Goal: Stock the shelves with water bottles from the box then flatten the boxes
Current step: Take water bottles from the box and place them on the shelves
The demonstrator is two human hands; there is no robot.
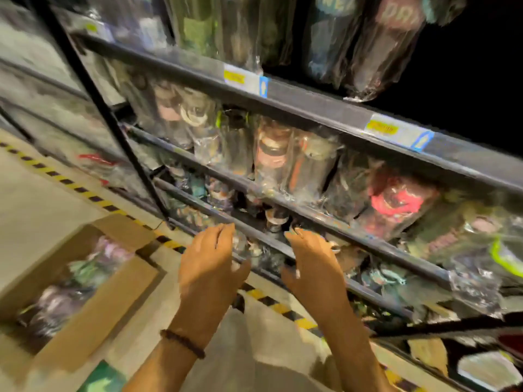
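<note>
While both hands [210, 258] [312, 257] reach the low shelf [271, 241], fingers loosely curled and empty, wrapped bottles [271, 154] look slippery; grip mid-body.

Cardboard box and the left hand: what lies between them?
In the head view, bare floor and a yellow-black hazard stripe separate the cardboard box from the left hand.

Both hands, the left hand [210, 260] and right hand [307, 257], reached side by side to a low dark metal shelf rail [271, 241]; wrapped bottles [273, 157] stood above, and an open brown cardboard box [93, 304] lay near left.
</note>
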